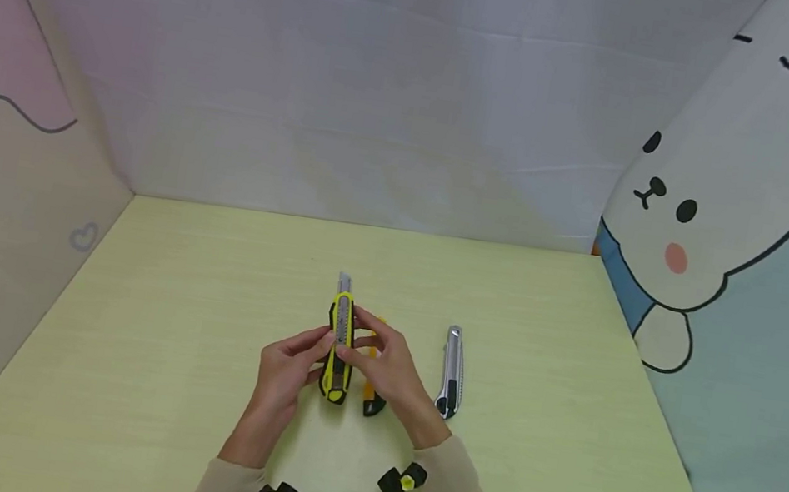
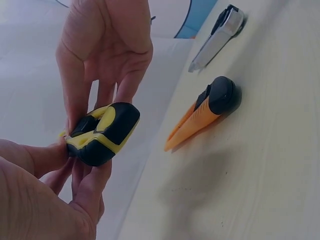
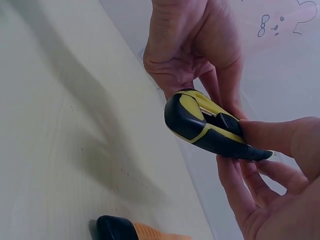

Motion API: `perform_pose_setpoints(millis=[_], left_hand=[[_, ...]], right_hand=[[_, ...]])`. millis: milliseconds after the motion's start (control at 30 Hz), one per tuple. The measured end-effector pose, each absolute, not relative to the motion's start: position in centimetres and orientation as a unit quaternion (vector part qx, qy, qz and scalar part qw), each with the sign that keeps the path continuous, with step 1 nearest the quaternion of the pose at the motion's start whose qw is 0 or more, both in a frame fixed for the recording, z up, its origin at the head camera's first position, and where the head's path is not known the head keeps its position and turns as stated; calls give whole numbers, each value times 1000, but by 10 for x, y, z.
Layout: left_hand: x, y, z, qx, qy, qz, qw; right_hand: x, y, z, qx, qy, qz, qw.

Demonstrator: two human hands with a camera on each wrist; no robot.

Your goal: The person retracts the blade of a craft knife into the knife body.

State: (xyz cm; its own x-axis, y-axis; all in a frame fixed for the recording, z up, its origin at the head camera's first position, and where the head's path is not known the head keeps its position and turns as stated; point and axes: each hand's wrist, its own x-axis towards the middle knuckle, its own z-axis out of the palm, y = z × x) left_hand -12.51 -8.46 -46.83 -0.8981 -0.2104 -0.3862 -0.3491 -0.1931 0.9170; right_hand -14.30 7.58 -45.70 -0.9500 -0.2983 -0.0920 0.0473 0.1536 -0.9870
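Observation:
Raised over the table is a yellow and black utility knife (image 1: 339, 347), its silver front end pointing away from me. My left hand (image 1: 288, 366) grips its left side, thumb along the body. From the other side my right hand (image 1: 386, 362) pinches it, with the thumb on top by the black slider (image 3: 227, 122). In the left wrist view, the rounded black and yellow butt (image 2: 112, 131) faces the camera between both hands. Beneath the right hand lies an orange and black utility knife (image 2: 200, 112), partly covered by that hand in the head view.
A silver utility knife with a black slider (image 1: 452, 372) lies on the pale wood-grain table (image 1: 156, 381), right of the hands. Fabric walls stand at the back and sides, the right one printed with a cartoon rabbit (image 1: 717, 216).

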Motion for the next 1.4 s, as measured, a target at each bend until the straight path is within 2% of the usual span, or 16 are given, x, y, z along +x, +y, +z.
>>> perform_pose_setpoints(millis=[1067,1400], left_hand=[[-126,-87,-465,-223,634,739,48],[-126,-88,-464,-224,641,732,50]], right_hand=[[-141,78,-458,-131,731,-648,169],[-142,77,-459,-140,736,-643,161]])
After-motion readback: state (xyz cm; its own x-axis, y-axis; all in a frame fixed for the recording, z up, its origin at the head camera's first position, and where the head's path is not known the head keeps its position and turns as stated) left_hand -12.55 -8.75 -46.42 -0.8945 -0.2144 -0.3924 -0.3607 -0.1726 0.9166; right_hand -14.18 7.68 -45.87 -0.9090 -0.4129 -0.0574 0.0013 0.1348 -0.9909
